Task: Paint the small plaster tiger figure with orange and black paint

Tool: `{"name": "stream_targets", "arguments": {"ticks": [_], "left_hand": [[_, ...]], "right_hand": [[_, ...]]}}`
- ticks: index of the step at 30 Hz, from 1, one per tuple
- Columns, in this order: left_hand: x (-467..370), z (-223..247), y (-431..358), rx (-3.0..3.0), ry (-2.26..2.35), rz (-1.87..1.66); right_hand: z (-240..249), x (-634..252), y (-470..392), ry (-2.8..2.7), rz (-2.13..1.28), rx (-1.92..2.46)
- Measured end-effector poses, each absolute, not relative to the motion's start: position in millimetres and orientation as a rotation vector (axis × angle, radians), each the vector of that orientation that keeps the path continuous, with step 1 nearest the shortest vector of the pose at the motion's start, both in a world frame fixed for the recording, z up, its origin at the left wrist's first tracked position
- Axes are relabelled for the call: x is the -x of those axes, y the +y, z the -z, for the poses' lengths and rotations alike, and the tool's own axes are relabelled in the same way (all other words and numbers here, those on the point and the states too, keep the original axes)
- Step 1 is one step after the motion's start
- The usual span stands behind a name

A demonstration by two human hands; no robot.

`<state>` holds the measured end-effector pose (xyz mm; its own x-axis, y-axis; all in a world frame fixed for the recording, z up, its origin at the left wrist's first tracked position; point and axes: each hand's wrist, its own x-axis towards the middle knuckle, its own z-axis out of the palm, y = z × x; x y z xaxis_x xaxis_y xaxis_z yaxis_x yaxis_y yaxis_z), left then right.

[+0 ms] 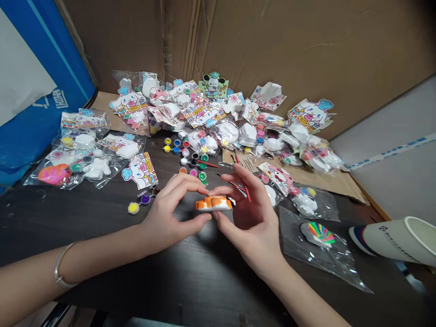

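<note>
An orange and white painted figure (214, 203) with a black spot at its right end is held edge-on above the dark table (143, 277). My left hand (173, 211) has its fingertips and thumb at the figure's left side. On the other side, my right hand (250, 215) grips it between fingers and thumb. Just beyond my hands lie small open paint pots (193, 162) in several colours and red brushes (245, 188). Left of them are yellow (133, 208) and purple (145, 199) pots.
Many bagged white figures (204, 141) with cartoon cards lie across the back, before a cardboard wall (272, 41). A rainbow-painted piece (318, 234) rests on a plastic bag at right, beside a paper cup (391, 238). A blue box (44, 91) stands at left.
</note>
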<state>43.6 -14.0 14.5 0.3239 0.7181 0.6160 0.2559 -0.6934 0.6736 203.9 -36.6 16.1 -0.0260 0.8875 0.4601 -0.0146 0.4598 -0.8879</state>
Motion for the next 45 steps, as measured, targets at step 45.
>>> {"name": "stream_targets", "arguments": {"ticks": [45], "left_hand": [[-38.9, -11.4, -22.4, -2.548, 0.655, -1.605]], "right_hand": [[-26.3, -170.8, 46.8, -2.023, -0.848, 1.265]]}}
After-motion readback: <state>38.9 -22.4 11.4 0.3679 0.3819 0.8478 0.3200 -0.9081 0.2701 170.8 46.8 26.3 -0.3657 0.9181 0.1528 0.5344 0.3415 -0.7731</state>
